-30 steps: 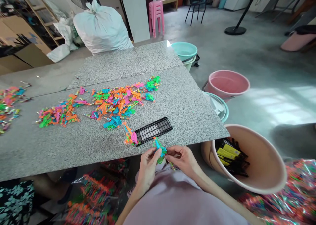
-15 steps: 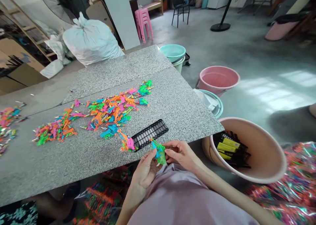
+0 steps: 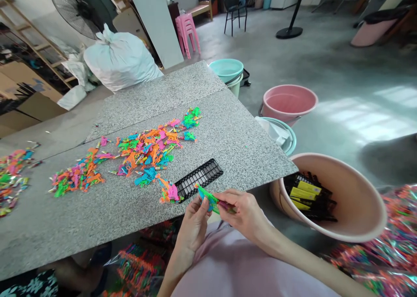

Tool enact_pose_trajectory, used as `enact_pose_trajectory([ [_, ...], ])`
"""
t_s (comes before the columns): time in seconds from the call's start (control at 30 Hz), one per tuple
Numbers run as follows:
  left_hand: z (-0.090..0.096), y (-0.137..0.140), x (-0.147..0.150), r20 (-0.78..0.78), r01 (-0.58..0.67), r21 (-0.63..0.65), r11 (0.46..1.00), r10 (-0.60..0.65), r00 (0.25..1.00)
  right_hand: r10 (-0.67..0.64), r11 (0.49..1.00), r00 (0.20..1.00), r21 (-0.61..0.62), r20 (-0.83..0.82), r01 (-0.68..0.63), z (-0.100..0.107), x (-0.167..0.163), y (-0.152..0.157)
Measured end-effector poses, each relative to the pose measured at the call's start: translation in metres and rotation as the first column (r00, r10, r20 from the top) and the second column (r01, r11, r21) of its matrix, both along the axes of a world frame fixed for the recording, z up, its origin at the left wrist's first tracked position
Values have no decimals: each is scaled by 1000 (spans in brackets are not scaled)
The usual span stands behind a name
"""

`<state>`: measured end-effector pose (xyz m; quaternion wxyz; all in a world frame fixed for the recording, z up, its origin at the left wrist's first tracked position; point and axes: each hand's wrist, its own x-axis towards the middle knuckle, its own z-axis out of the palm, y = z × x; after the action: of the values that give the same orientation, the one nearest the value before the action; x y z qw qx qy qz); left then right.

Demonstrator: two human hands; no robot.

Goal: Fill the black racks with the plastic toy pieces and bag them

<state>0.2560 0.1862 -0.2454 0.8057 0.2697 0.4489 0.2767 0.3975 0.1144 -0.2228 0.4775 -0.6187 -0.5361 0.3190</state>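
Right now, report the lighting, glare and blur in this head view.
Head view: daylight washes out a bright patch on the floor at right; soft glare on the far granite table; wide-lens bending curves the table edge; the left hand, right hand and the green toy piece are slightly soft, the pink tub sharp.

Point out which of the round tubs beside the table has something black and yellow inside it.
The big beige tub, nearest the right hand, holds black and yellow packs. The pink tub shows nothing inside.

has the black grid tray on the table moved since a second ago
No. The black grid tray lies at the same spot by the near edge of the granite table; only the camera shifted.
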Motion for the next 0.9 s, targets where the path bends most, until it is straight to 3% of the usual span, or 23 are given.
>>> enact_pose_trajectory([
  [0.17,-4,1,-5,3,100,-34,994,-99,995,6,1000,998,-28,-61,-8,4,-1,1],
  [0.27,-7,0,-5,-82,115,97,989,-107,991,2,1000,998,-25,-62,-4,3,-2,1],
  [0.33,-8,-1,-5,-155,75,250,965,-36,987,-21,1000,996,-14,-90,20,1,-3,2],
  [0.37,-7,-2,-5,-208,39,368,929,41,977,-40,999,992,-18,-116,38,-1,-3,2],
  [0.4,-6,-3,-6,-268,17,512,859,141,953,-63,998,988,-26,-144,60,-2,-4,3],
  [0.47,-1,-3,-7,-360,99,790,606,326,874,-103,995,976,-39,-194,97,-4,-4,5],
  [0.5,1,-2,-7,-383,182,860,476,368,847,-116,993,970,-43,-213,109,-4,-4,6],
  [0.53,4,-1,-8,-396,251,889,382,368,841,-125,992,966,-43,-228,119,-5,-4,6],
  [0.57,6,-1,-8,-403,295,899,324,345,848,-130,991,962,-44,-239,123,-5,-4,7],
  [0.63,10,0,-8,-395,315,907,281,302,868,-136,991,957,-53,-255,127,-5,-4,8],
  [0.9,9,-4,-5,-358,274,926,261,369,858,-89,996,955,-29,-282,84,0,-8,8],
])
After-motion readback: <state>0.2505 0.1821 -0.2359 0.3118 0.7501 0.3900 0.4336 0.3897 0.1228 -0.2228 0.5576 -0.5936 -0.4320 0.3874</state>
